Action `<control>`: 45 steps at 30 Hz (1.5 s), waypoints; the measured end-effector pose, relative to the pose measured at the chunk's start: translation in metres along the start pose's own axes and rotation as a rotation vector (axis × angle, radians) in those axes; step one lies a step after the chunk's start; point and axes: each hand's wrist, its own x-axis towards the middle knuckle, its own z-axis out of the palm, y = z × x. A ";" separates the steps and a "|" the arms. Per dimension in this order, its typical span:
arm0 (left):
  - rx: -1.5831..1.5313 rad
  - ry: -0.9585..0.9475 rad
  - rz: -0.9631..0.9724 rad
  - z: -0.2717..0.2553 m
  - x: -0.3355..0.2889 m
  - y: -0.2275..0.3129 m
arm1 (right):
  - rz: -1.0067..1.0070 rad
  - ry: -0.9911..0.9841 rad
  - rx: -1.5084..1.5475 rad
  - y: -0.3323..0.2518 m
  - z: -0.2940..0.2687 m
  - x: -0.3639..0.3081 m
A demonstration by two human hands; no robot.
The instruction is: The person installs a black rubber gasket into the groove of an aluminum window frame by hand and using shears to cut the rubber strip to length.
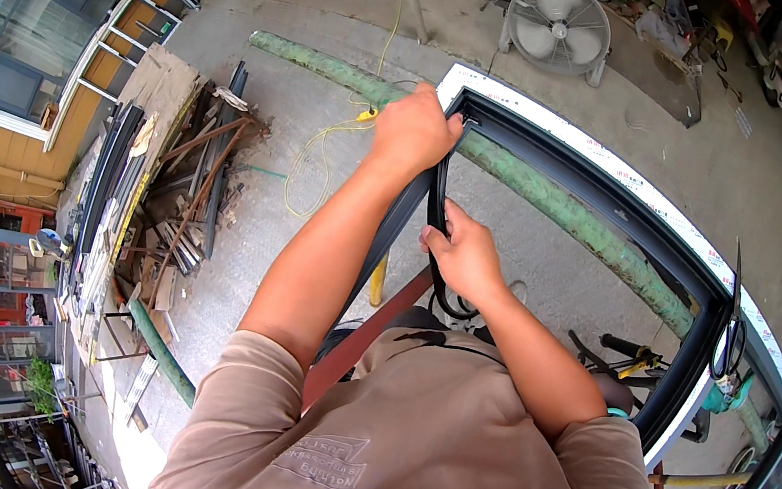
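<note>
A window frame (pixel 565 159), dark inside with a white film-covered outer face, lies in front of me. At its upper left corner my left hand (pixel 415 130) is closed, fingers wrapped over the frame's edge and thumb by the inner corner. A black rubber sealing strip (pixel 437 191) runs down from that corner. Below it, my right hand (pixel 465 256) pinches the strip between thumb and fingers. The loose length of strip loops down toward my lap. How far the left fingers also hold the strip is hidden.
A green pipe (pixel 559 201) passes under the frame. Black-handled scissors (pixel 728 341) rest on the frame's right side. A floor fan (pixel 558 29) stands beyond. Scrap wood and metal bars (pixel 189 174) are piled left, near a yellow cord (pixel 322 148).
</note>
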 end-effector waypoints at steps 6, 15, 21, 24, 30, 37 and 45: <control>-0.002 0.021 0.032 -0.003 -0.014 -0.002 | -0.066 0.098 -0.095 -0.015 0.018 0.003; 0.109 0.098 -0.008 0.004 -0.035 0.011 | -0.180 0.047 -0.373 -0.021 0.025 0.021; 0.187 0.104 0.005 0.006 -0.035 0.009 | -0.175 0.009 -0.328 -0.020 0.020 0.021; 0.183 0.072 0.001 0.002 -0.036 0.015 | -0.167 -0.003 -0.314 -0.019 0.019 0.025; 0.155 0.073 0.064 0.001 -0.032 0.005 | -0.140 -0.023 -0.290 -0.028 0.017 0.025; 0.174 0.011 0.016 -0.006 -0.035 0.012 | -0.141 -0.051 -0.283 -0.023 0.018 0.030; 0.141 0.048 0.071 0.001 -0.034 -0.001 | -0.091 -0.102 -0.142 -0.018 0.023 0.036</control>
